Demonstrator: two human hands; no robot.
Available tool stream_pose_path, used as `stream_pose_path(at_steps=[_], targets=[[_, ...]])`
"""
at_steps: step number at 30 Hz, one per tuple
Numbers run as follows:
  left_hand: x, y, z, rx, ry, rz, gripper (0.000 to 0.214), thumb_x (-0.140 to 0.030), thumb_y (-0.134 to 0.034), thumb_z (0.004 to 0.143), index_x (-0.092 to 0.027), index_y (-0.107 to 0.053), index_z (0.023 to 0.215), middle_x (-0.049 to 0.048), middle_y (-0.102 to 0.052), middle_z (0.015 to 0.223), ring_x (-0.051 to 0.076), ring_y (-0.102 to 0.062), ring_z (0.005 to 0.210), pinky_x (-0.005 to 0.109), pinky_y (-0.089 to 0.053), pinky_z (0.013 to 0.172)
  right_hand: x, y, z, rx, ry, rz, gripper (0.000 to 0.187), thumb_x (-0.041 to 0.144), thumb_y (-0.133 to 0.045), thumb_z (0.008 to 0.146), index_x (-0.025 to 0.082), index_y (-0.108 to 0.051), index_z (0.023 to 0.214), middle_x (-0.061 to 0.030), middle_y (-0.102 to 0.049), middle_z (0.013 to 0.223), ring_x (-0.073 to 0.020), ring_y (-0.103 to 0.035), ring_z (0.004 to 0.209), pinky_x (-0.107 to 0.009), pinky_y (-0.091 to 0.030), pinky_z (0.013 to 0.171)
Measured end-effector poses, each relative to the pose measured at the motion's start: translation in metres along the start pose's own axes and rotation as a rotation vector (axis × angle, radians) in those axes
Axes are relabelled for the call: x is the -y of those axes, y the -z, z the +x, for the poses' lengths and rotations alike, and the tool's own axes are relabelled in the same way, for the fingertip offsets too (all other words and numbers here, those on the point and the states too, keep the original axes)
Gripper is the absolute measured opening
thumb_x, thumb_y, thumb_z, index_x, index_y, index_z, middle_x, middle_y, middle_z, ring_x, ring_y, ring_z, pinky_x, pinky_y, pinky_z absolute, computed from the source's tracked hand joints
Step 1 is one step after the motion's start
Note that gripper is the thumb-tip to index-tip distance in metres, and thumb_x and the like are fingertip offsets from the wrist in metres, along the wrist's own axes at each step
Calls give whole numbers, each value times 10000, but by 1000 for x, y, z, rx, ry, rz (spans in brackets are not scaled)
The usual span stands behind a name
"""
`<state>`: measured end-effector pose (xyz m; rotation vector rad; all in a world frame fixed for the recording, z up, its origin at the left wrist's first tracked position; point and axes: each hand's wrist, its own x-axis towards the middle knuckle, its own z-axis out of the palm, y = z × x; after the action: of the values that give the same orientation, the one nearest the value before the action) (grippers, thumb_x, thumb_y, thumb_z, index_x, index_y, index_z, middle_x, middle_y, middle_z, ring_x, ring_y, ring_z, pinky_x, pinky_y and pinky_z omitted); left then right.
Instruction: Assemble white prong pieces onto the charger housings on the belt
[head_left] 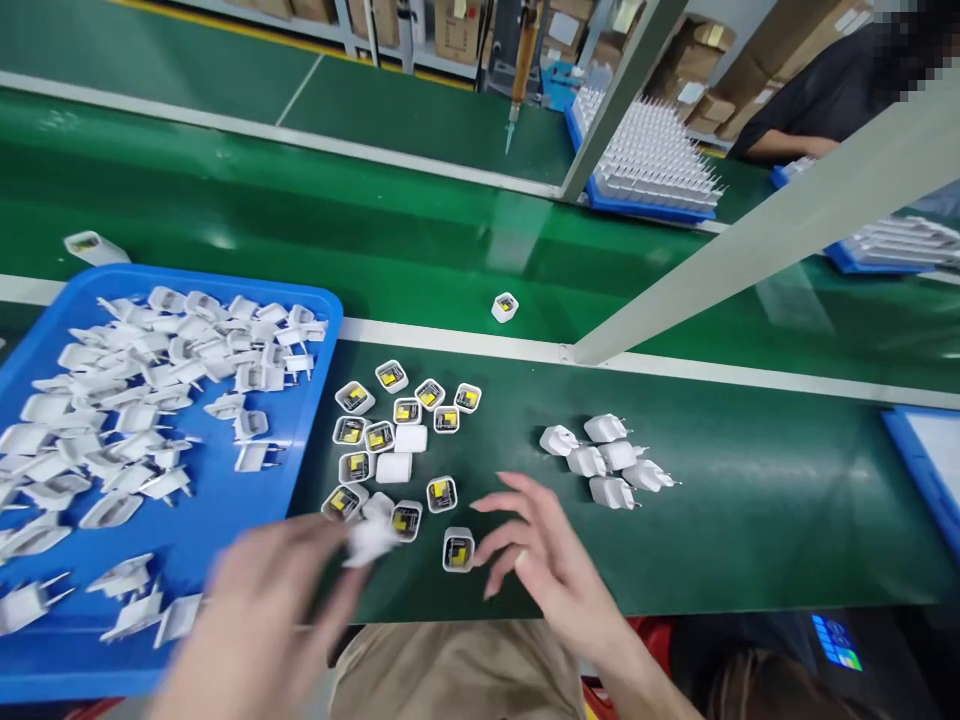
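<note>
Motion smears my left hand [281,590], whose thumb and fingers are closed on a white plug cover [371,538] over the bench. My right hand [532,550] is open, its fingers apart beside an open white charger housing [458,550] with a yellow and black part inside; a fingertip is at its edge, and I cannot tell if they touch. Several more such housings [407,411] stand in a loose group between my hands and the tray. Two white ones [394,467] show only plain sides. Left of them, a blue tray [319,400] holds many loose plug covers [135,420] with metal pins.
Several assembled white chargers [604,460] lie at the right. Single housings sit on the green conveyor belt [420,270]. A slanted metal post [720,260] rises from the bench. Farther back are a syringe [520,80], a filled blue tray [645,205] and another person's arm [787,145].
</note>
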<state>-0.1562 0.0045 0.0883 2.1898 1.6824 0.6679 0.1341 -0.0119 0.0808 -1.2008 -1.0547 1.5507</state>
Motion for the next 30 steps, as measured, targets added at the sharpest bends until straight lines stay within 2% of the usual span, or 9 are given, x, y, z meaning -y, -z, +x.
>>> stream_pose_path(at_steps=[2, 5, 8, 11, 15, 19, 24, 27, 30], targets=[[-47, -23, 20, 119, -341, 44, 232, -232, -592, 911, -322, -696, 1097, 36, -745, 1048, 280, -699, 903, 463, -573, 798, -6, -7, 16, 71, -66, 151, 392, 493, -615, 1002, 298, -578, 1340, -63, -664, 1168, -120, -691, 665, -264, -596, 549], [-96, -39, 81, 276, -578, 32, 217, -259, -626, 942, -183, -663, 1142, 86, -723, 1060, 269, -681, 906, 430, -574, 789, -11, 8, 25, -70, -57, 229, 243, 459, -642, 995, 227, -682, 1053, -2, -667, 867, -68, -586, 494, -194, -483, 458], [-113, -50, 178, 472, -520, -94, 274, -357, -629, 983, -229, -623, 1225, 48, -679, 1130, 215, -679, 1012, 342, -559, 877, -11, 34, 15, -250, 4, 292, 223, 437, -673, 977, 241, -684, 1082, -17, -698, 875, -105, -631, 546, -206, -487, 470], [-117, -86, 278, 441, -294, 162, 600, -320, -667, 955, -231, -433, 1501, 144, -501, 1440, 306, -594, 1272, 397, -510, 995, -10, 50, -3, -336, 39, 303, 263, 452, -714, 943, 258, -706, 1120, -46, -727, 919, -165, -697, 671, -264, -579, 567], [-122, -140, 340, 626, -261, 348, 469, -213, -531, 1000, -202, -459, 1464, 143, -579, 1337, 273, -664, 1146, 365, -511, 941, -15, 55, -24, -431, 61, 233, 290, 450, -764, 903, 265, -748, 1125, -95, -739, 1108, -250, -755, 942, -374, -641, 838], [-123, -125, 311, 603, -322, 377, 336, -204, -543, 984, -167, -538, 1319, 138, -617, 1269, 290, -643, 1157, 369, -506, 931, -23, 60, -42, -448, 112, 123, 171, 384, -680, 969, 247, -777, 1002, -104, -703, 1161, -261, -749, 988, -420, -627, 910], [-116, -83, 174, 489, -414, 371, 220, -329, -579, 974, -179, -605, 1133, 103, -648, 1085, 281, -657, 1022, 388, -510, 876, -21, 69, -53, -508, 261, -222, 210, 343, -594, 1010, 263, -777, 942, -81, -667, 1043, -224, -688, 922, -345, -609, 738], [-118, -98, 90, 495, -315, 318, 94, -235, -638, 898, -190, -616, 978, 76, -648, 946, 270, -656, 903, 409, -496, 840, -22, 72, -44, -513, 330, -512, 188, 276, -588, 1003, 258, -759, 926, -55, -689, 958, -202, -682, 881, -308, -583, 715], [-125, -122, 46, 498, -232, 263, 104, -240, -641, 901, -189, -607, 985, 77, -659, 938, 285, -652, 888, 428, -468, 800, -29, 69, -28, -450, 403, -696, 136, 251, -611, 991, 244, -739, 944, -41, -706, 913, -189, -695, 846, -310, -594, 755]])
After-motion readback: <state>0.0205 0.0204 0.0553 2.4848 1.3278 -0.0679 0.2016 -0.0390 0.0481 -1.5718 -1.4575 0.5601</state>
